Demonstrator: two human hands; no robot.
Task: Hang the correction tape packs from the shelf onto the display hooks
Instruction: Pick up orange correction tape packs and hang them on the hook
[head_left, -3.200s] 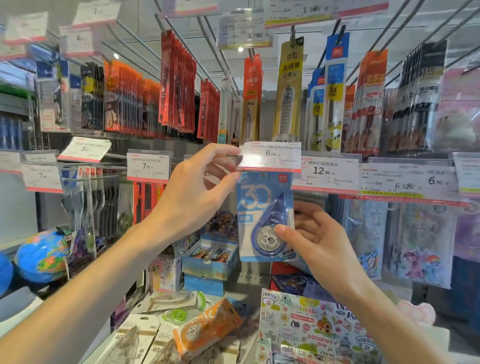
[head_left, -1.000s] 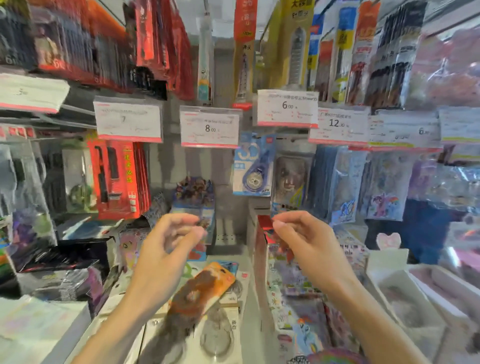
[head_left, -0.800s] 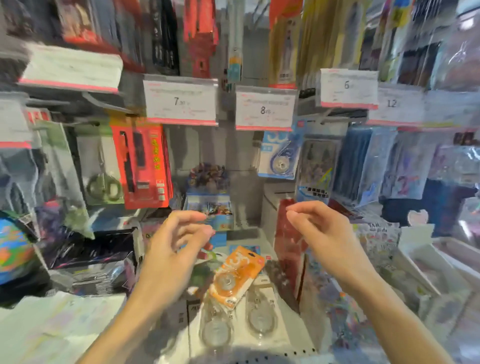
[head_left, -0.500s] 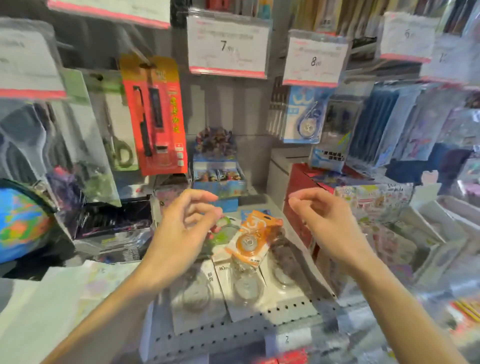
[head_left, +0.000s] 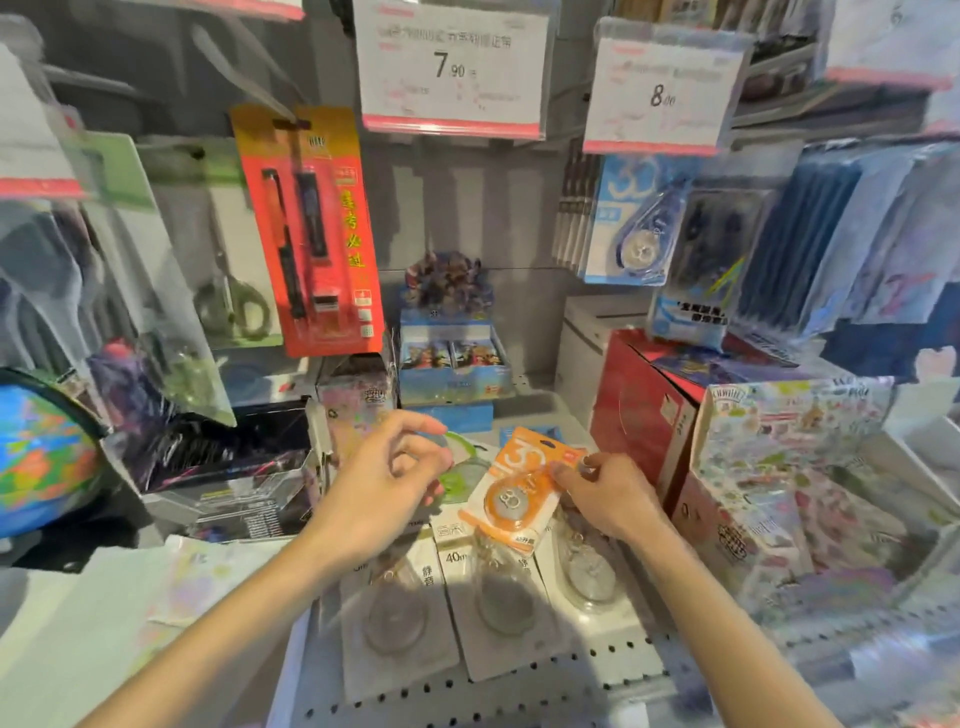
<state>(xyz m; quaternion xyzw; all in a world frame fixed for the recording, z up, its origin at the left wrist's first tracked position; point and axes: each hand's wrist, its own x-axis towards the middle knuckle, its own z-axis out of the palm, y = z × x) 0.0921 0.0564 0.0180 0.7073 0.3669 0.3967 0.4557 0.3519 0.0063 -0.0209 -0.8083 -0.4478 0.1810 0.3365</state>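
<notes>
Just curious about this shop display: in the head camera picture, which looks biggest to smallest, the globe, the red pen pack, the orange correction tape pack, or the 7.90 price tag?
1. 7.90 price tag
2. red pen pack
3. globe, partly cut off, so unsure
4. orange correction tape pack

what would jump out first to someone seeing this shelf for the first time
Probably the orange correction tape pack at the centre of the shelf, pinched at its top edge by the right hand, with the left hand hovering beside it. Next, the red pen pack hanging upper left and the bright globe at the far left edge.
</notes>
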